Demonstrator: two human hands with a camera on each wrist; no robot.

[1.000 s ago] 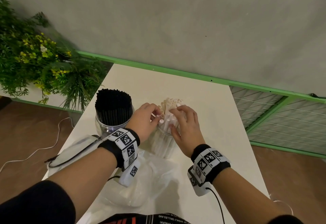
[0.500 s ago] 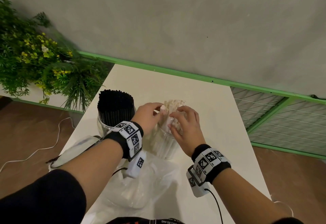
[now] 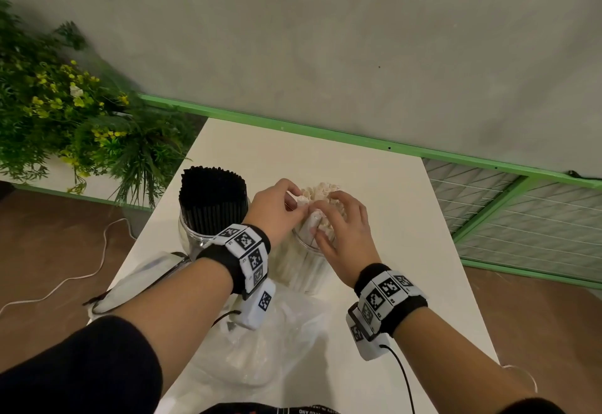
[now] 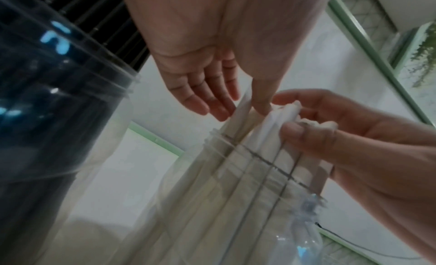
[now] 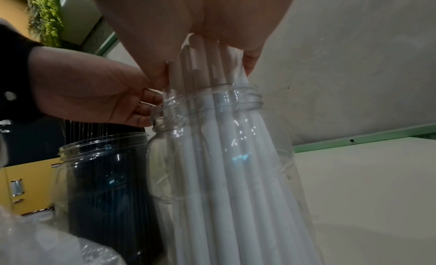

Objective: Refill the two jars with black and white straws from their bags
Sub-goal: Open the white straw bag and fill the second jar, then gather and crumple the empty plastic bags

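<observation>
A clear jar point(image 3: 309, 270) point(image 5: 212, 101) point(image 4: 235, 147) stands mid-table, packed with white straws point(image 3: 321, 189) point(image 5: 212, 157) that stick out above its neck. My left hand point(image 3: 294, 201) point(image 4: 243, 110) point(image 5: 151, 93) reaches in from the left and pinches a white straw near its top between thumb and fingers. From the right, my right hand point(image 3: 321, 221) point(image 4: 285, 116) point(image 5: 207, 50) curls over the straw tops and grips a bunch of them, thumb pressed on the near side. Left of it stands a second clear jar point(image 3: 189, 234) point(image 5: 101, 175) point(image 4: 47, 82) full of black straws point(image 3: 211, 198).
A crumpled clear plastic bag point(image 3: 270, 348) point(image 5: 47, 246) lies in front of the jars, and another bag point(image 3: 143, 276) lies at the table's left edge. A green plant point(image 3: 65, 113) stands left of the white table point(image 3: 374, 192). A green-framed wall runs behind.
My left hand has moved up and right, from the jar's side to the straw tops beside the right hand. The right hand stays on the straws.
</observation>
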